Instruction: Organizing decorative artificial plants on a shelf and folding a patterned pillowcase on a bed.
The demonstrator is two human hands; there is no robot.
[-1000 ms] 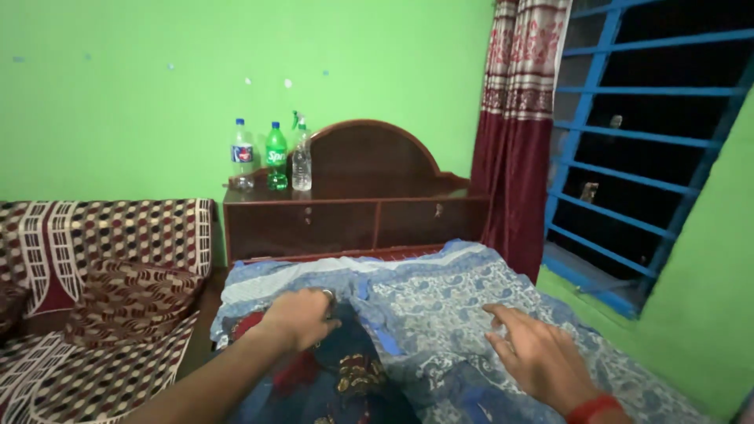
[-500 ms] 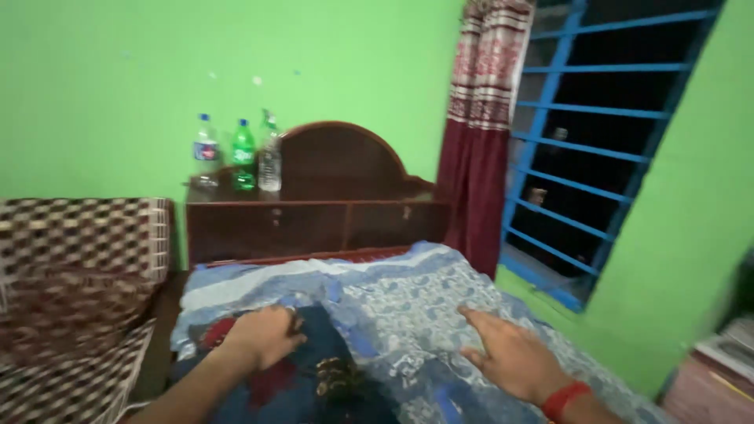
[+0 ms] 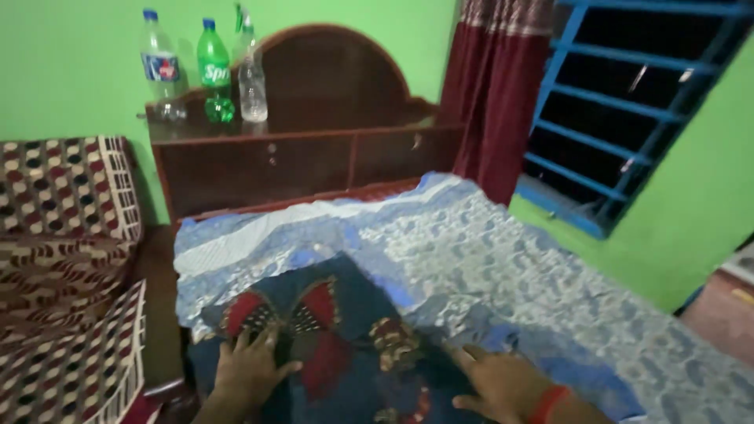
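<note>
Now, left hand [image 3: 250, 367]: flat, fingers spread, gripping nothing, pressed on dark blue cloth [image 3: 345, 345]
Right hand [image 3: 499, 382]: open palm down at cloth's right edge
Cloth: spread on blue patterned bedsheet [image 3: 487, 259], near corner
Advice: smooth outward from centre; keep palms flat; avoid dragging bedsheet
</note>
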